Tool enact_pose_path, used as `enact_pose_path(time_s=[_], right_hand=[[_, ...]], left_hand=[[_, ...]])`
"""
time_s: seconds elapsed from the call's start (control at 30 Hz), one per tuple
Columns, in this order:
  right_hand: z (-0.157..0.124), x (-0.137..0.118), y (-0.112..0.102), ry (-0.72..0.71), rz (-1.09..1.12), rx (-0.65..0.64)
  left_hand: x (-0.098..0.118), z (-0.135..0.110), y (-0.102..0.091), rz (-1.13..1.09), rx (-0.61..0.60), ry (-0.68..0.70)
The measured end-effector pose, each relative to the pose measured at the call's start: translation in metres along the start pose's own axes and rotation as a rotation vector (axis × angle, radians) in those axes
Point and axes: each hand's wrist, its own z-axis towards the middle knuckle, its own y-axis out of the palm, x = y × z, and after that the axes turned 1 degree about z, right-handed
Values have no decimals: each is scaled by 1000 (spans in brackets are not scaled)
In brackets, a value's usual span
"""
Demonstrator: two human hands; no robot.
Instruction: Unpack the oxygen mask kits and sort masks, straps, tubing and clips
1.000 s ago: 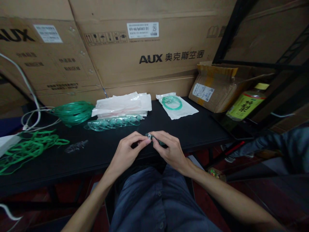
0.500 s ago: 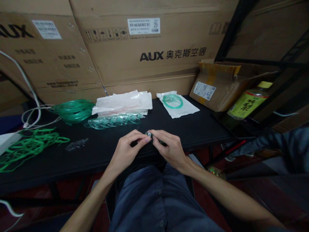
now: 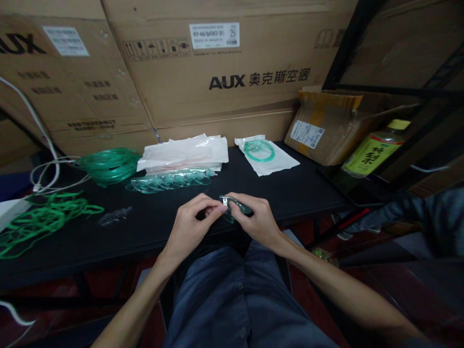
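Observation:
Both hands meet over the table's front edge around a clear green plastic face mask (image 3: 243, 208). At its edge is a small shiny metal nose strip (image 3: 225, 200). My left hand (image 3: 194, 217) is closed, thumb and forefinger pinched at the strip end of the mask. My right hand (image 3: 258, 217) grips the mask body between thumb and fingers, and the mask shows in the gap between them. Fingers cover part of it. Beyond the hands lies a row of similar clear green masks (image 3: 172, 182), in front of stacked white packets (image 3: 184, 152).
Coiled green tubing (image 3: 108, 166), green elastic straps (image 3: 47, 220) and small clear plastic pieces (image 3: 115, 216) lie at left. A white packet with green tubing (image 3: 270, 162) is behind. An opened carton (image 3: 319, 133) and a yellow-capped bottle (image 3: 375, 150) stand at right. Large cardboard boxes (image 3: 174, 101) back the table.
The mask has turned in my right hand, so more of its green body and metal strip shows. My left hand stays nearly in place.

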Motion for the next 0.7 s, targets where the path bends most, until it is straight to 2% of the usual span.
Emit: enact_pose_path(time_s=[0.13,0.3,0.47,0.57,0.7], right_hand=[[2,1,-6,67,59,-76],[5,-2,-13,210,157,-142],[8,-1,-16,370,397,-152],[9,1,-16,367,406,-185],[10,1,-18,336,361,-238]], left_hand=[[1,-1,3,128,155,93],[1,-1,4,131,53,199],[1,-1,2,105,-30,142],[-1,-1,0,79,-48,81],[-7,-2,-2,10,-15,1]])
